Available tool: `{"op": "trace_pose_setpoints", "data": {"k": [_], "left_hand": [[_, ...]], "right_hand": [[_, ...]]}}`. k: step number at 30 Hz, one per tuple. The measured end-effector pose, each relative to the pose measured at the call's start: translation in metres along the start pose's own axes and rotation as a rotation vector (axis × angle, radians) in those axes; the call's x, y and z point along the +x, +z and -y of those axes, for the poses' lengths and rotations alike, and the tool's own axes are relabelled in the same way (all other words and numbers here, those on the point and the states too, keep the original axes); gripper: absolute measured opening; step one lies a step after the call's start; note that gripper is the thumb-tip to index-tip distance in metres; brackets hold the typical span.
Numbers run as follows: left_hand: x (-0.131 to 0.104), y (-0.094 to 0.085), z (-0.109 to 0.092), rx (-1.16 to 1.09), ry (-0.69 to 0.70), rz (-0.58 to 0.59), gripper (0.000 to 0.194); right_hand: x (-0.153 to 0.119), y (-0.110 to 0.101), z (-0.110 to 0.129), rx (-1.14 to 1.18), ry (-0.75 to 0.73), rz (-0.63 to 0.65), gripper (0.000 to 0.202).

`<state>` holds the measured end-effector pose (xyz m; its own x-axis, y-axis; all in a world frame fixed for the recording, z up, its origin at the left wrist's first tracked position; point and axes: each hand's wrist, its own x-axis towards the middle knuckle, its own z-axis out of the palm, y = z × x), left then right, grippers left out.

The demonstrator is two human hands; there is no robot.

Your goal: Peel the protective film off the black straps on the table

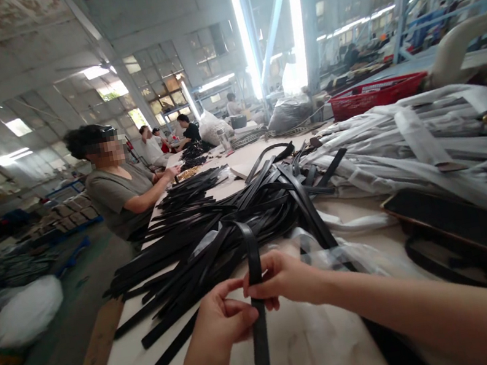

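A black belt strap (pixel 260 335) hangs over the near part of the table, its rounded end pointing down toward me. My left hand (pixel 229 319) pinches its edge from the left, thumb and fingers closed. From the right, my right hand (pixel 276 280) grips the same strap slightly higher, thumb in front and fingers behind. The strap's upper part loops back into a large pile of black straps (pixel 198 246) just beyond my hands.
White-wrapped strips (pixel 370 155) lie heaped at the right, before a red basket (pixel 376 97). A dark, flat-topped long object (pixel 470 225) sits at the near right. Another person (pixel 120 184) works along the table's left side. A white bundle (pixel 27 312) rests on the floor.
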<state>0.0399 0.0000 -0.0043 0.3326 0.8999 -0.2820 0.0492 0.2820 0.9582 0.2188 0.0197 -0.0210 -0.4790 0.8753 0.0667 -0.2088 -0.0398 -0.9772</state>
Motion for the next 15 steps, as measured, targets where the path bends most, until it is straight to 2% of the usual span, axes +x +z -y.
{"op": "trace_pose_setpoints", "data": {"k": [3,7,9,15], "left_hand": [[-0.006,0.008,-0.003,-0.071,-0.077,0.018,0.067],[-0.019,0.016,-0.01,-0.157,-0.247,0.181,0.053],[-0.021,0.017,-0.01,-0.177,-0.3,0.215,0.044],[-0.013,0.019,-0.002,-0.196,-0.156,0.162,0.031]], "right_hand": [[0.0,-0.006,0.008,0.107,0.059,0.016,0.028],[0.0,-0.013,0.015,0.192,0.068,-0.039,0.026],[0.0,-0.013,0.014,0.166,0.051,-0.046,0.027],[-0.002,-0.005,0.007,0.103,0.066,0.009,0.03]]}}
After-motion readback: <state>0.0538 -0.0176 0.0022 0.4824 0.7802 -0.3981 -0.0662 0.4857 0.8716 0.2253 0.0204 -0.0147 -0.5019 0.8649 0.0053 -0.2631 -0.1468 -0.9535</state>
